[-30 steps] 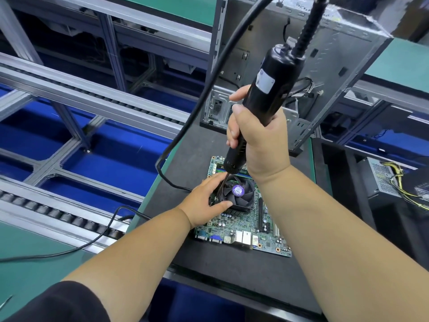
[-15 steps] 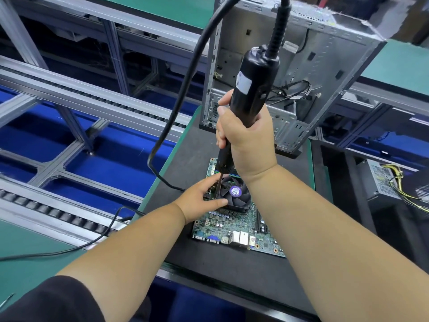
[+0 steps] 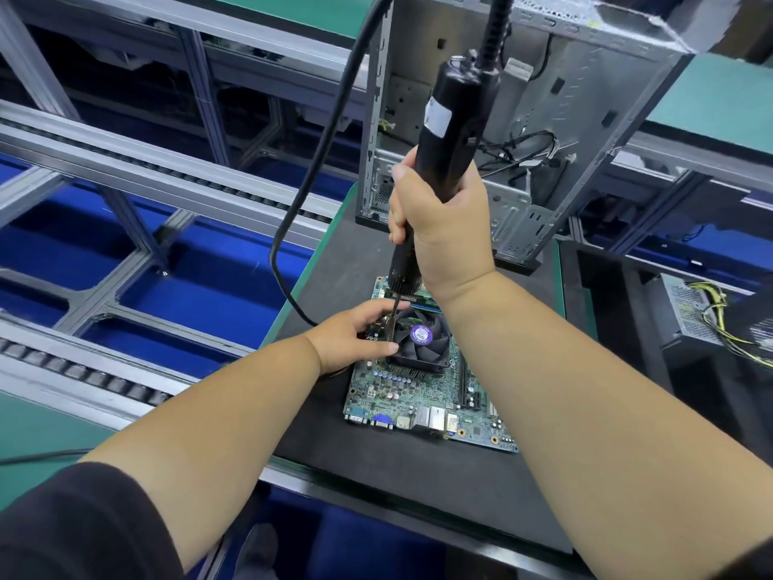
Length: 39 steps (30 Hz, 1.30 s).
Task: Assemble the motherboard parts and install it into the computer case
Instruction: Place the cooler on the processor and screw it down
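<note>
A green motherboard (image 3: 418, 395) lies flat on a black mat (image 3: 418, 475). On it sits a black cooler fan (image 3: 422, 341) with a purple round label. My right hand (image 3: 443, 228) grips a black electric screwdriver (image 3: 451, 119) held upright, its bit pointing down at the fan's left side. My left hand (image 3: 355, 334) holds the fan's left edge, thumb at the near corner, fingers curled near the bit. An open metal computer case (image 3: 523, 119) stands upright behind the board.
A thick black cable (image 3: 309, 173) loops from the screwdriver down to the mat's left side. Roller conveyor rails (image 3: 125, 161) and blue bins lie to the left. A power supply (image 3: 694, 316) with yellow wires sits at the right.
The screwdriver has come more upright and its bit has shifted to the fan's left side beside my left fingers. My left hand stays on the fan.
</note>
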Tool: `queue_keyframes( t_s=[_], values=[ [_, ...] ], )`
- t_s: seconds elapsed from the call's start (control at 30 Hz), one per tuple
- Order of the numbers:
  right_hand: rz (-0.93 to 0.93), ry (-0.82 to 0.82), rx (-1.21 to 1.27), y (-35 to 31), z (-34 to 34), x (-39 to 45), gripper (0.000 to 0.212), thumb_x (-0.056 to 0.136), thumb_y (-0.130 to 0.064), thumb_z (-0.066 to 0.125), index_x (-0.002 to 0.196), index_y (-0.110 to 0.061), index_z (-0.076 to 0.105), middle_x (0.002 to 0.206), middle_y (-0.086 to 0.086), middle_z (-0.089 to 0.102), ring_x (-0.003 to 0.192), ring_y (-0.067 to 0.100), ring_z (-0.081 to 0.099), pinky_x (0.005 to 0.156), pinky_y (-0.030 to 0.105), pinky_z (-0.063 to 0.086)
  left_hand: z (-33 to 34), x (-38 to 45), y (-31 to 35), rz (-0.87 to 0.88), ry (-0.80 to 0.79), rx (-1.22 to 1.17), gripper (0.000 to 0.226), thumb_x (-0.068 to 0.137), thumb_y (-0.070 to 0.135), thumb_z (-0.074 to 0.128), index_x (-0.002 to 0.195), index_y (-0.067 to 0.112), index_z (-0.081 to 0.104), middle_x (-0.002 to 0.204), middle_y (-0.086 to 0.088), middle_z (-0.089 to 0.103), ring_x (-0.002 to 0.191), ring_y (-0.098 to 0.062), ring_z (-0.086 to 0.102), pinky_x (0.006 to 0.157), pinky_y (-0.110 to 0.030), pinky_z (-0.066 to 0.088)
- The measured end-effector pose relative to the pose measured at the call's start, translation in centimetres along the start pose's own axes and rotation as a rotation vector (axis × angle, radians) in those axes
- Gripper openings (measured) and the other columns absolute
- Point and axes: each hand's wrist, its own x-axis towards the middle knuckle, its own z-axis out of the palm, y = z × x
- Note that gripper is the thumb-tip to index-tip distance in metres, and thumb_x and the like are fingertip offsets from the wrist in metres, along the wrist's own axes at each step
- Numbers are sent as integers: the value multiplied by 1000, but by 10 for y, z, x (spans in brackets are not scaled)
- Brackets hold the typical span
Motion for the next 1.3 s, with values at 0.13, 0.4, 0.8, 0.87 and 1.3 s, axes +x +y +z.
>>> queue_keyframes(
  t_s=[0.13,0.4,0.8,0.87,1.3],
  values=[
    [20,13,-19,1,-1,-1,24,76,-29,66,82,-15,47,52,2,47,44,22,41,51,30,38,0,-1,0,6,0,20,64,79,43,72,133,57,42,144,25,43,141,-1,30,118,-39,23],
    [-7,-10,-24,-2,1,-7,21,80,-22,61,98,-11,57,53,-4,47,45,21,41,52,31,40,3,-3,-2,14,-5,37,68,79,48,71,137,56,37,146,26,40,142,-1,28,118,-43,23],
    [5,-25,-68,-5,11,-13,9,83,-12,60,92,-15,59,56,0,47,46,22,41,52,34,39,3,-12,10,-30,42,111,61,85,43,66,122,76,30,123,56,34,115,35,27,84,12,24],
    [3,-30,-67,-4,11,-13,7,83,-12,60,89,-14,58,57,1,47,45,23,41,51,34,39,3,-12,11,-28,48,134,64,88,39,66,117,81,27,121,57,29,110,39,25,82,13,23],
    [31,3,-39,-3,7,-13,7,83,-11,60,87,-10,54,53,0,46,44,21,40,53,33,38,6,-12,9,-17,63,178,68,91,34,64,118,79,22,120,55,34,110,38,28,83,12,22]
  ],
)
